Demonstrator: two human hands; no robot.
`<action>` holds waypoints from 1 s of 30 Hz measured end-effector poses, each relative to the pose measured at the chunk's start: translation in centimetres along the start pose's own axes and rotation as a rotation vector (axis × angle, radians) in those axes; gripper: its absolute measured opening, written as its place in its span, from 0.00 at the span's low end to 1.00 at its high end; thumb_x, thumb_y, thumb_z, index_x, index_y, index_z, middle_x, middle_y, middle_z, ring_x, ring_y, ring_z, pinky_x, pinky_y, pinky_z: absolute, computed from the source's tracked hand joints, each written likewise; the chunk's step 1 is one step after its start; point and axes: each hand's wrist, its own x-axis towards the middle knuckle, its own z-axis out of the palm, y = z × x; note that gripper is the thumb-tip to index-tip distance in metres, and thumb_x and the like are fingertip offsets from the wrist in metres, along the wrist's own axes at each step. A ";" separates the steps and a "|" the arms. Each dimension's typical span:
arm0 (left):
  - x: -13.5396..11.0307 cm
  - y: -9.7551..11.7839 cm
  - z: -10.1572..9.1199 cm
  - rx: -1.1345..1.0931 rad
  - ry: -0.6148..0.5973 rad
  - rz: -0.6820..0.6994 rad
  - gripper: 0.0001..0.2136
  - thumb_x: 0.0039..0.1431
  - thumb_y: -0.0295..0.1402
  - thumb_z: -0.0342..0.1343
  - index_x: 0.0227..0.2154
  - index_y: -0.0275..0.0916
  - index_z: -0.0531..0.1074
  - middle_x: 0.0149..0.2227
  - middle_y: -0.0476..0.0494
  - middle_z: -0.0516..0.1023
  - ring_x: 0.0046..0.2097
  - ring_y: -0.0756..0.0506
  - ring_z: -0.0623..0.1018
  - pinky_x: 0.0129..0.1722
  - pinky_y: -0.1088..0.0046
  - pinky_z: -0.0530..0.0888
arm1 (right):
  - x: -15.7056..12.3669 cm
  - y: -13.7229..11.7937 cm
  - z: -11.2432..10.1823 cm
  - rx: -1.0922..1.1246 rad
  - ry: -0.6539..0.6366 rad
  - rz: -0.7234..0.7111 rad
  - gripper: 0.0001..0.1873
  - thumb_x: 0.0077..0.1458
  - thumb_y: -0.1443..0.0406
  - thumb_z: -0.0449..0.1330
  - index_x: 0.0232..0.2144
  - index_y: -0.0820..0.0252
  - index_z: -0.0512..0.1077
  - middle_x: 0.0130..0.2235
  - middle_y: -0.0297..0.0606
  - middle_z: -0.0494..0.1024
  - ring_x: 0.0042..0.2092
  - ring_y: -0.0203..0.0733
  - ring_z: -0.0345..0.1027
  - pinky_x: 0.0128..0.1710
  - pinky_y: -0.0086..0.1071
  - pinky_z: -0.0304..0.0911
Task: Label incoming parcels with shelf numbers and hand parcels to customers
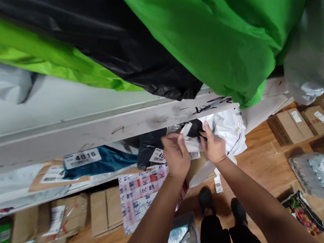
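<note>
White plastic parcel (234, 128): right of centre in the frame, crumpled, below the marked shelf edge (150, 120); right hand just beside it.
Black item (196, 127): centre of the frame, between the hands, partly hidden.
Left hand (177, 154): centre, fingers bent, blurred, close to a white strip (185, 129); cannot tell whether it grips.
Right hand (214, 147): right of centre, fingers somewhat parted, at the black item; hold cannot be told.
Dark parcel (147, 146): left of the left hand, white label.
Blue parcel (110, 163): lower left of centre, label reading 4016.
Green bag (211, 35): top centre, bulging over the shelf edge.
Cardboard box (292, 126): right side, on the wooden floor (252, 167).
</note>
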 end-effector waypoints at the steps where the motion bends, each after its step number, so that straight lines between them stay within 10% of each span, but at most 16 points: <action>1: 0.1 0.2 -0.1 -0.037 0.071 -0.042 0.06 0.65 0.37 0.48 0.35 0.42 0.61 0.32 0.48 0.70 0.34 0.48 0.74 0.37 0.69 0.71 | -0.1 0.0 0.1 -0.004 0.000 -0.002 0.36 0.65 0.67 0.51 0.70 0.59 0.41 0.45 0.38 0.84 0.38 0.38 0.80 0.37 0.27 0.73; 8: 0.5 2.3 -1.1 -0.286 0.245 -0.092 0.09 0.58 0.32 0.48 0.24 0.44 0.56 0.26 0.52 0.66 0.29 0.49 0.74 0.32 0.69 0.75 | -0.7 0.8 0.3 0.137 0.118 -0.054 0.36 0.64 0.68 0.52 0.70 0.59 0.44 0.44 0.40 0.84 0.37 0.40 0.80 0.36 0.29 0.74; 13: 3.5 3.3 -4.4 -0.197 0.635 -0.125 0.07 0.47 0.27 0.45 0.22 0.46 0.54 0.23 0.52 0.61 0.23 0.48 0.68 0.22 0.69 0.72 | -0.7 0.3 0.0 0.168 0.176 -0.060 0.33 0.65 0.65 0.52 0.68 0.61 0.47 0.42 0.42 0.84 0.34 0.41 0.79 0.34 0.32 0.74; 19: 4.6 2.1 -6.3 -0.209 0.306 -0.328 0.04 0.49 0.28 0.46 0.24 0.44 0.60 0.18 0.57 0.61 0.13 0.53 0.60 0.10 0.75 0.59 | 1.5 -4.7 -1.1 0.241 0.200 -0.213 0.28 0.65 0.63 0.52 0.65 0.53 0.52 0.50 0.41 0.81 0.43 0.41 0.78 0.39 0.31 0.74; 23: 3.2 1.7 -5.9 -0.370 0.157 -0.450 0.03 0.56 0.30 0.46 0.29 0.43 0.62 0.25 0.54 0.71 0.18 0.51 0.74 0.17 0.76 0.72 | 3.1 -4.5 -1.1 0.144 0.081 -0.152 0.29 0.64 0.65 0.50 0.66 0.58 0.50 0.47 0.39 0.82 0.36 0.40 0.78 0.32 0.32 0.73; 30: 0.3 1.2 -5.1 -0.446 0.187 -0.468 0.06 0.60 0.32 0.46 0.33 0.40 0.67 0.40 0.44 0.76 0.34 0.46 0.84 0.33 0.72 0.80 | 2.9 -4.4 -1.7 0.136 0.086 -0.023 0.39 0.61 0.64 0.51 0.69 0.62 0.37 0.42 0.39 0.84 0.32 0.42 0.76 0.30 0.34 0.70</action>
